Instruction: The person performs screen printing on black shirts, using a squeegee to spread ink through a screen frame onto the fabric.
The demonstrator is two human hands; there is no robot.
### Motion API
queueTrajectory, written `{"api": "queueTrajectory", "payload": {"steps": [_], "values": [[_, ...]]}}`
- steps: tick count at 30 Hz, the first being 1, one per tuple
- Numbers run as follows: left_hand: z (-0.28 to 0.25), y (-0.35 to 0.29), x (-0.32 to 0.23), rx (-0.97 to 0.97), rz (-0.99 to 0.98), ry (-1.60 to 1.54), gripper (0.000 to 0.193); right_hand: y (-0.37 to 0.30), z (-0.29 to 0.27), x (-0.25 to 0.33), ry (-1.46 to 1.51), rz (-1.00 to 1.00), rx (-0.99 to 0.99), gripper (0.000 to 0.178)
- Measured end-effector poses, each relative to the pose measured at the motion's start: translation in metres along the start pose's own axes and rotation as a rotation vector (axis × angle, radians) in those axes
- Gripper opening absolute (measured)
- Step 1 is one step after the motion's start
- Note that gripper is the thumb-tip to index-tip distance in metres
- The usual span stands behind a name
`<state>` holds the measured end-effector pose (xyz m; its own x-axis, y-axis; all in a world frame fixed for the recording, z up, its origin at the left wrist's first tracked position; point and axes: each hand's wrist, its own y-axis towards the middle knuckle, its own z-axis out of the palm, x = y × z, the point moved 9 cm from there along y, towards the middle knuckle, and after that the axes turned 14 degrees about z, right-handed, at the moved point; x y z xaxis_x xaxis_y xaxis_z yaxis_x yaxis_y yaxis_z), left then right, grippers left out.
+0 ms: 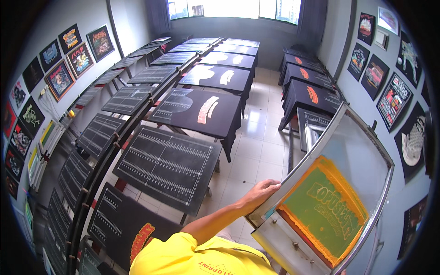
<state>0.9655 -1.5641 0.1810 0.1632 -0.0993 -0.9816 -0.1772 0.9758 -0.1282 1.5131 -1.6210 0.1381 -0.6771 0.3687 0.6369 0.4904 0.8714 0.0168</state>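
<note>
my left hand is closed on the left edge of a metal-edged printing screen, fingers curled over the rim. state of my right hand: out of view – i cannot tell. the screen is at my right, tilted, above the tiled floor; its mesh carries a green stencil area bordered by orange ink.

work surface: rows of flat black boards run away from me on both sides of the aisle. the nearest bare board bears white ruled markings. the board beyond it is dressed with a black shirt, orange print on its face.

room: a bright window at the far end, dark curtains beside it – graphic posters on the side walls
</note>
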Motion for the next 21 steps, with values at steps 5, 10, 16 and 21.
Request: {"api": "queueTrajectory", "payload": {"steps": [5,10,16,21], "values": [[-0.057,0.090,0.001,-0.033,-0.003,-0.098,0.040,0.047,0.092,0.102,0.472,0.547,0.239,0.037],[-0.121,0.201,0.001,-0.052,0.005,-0.089,0.042,0.104,0.194,0.177,0.474,0.517,0.201,0.038],[-0.198,0.338,-0.029,-0.069,0.018,0.061,0.045,0.168,0.282,0.282,0.400,0.408,0.153,0.039],[-0.255,0.442,-0.050,-0.088,0.049,0.094,0.045,0.216,0.362,0.380,0.363,0.425,0.223,0.040]]}}
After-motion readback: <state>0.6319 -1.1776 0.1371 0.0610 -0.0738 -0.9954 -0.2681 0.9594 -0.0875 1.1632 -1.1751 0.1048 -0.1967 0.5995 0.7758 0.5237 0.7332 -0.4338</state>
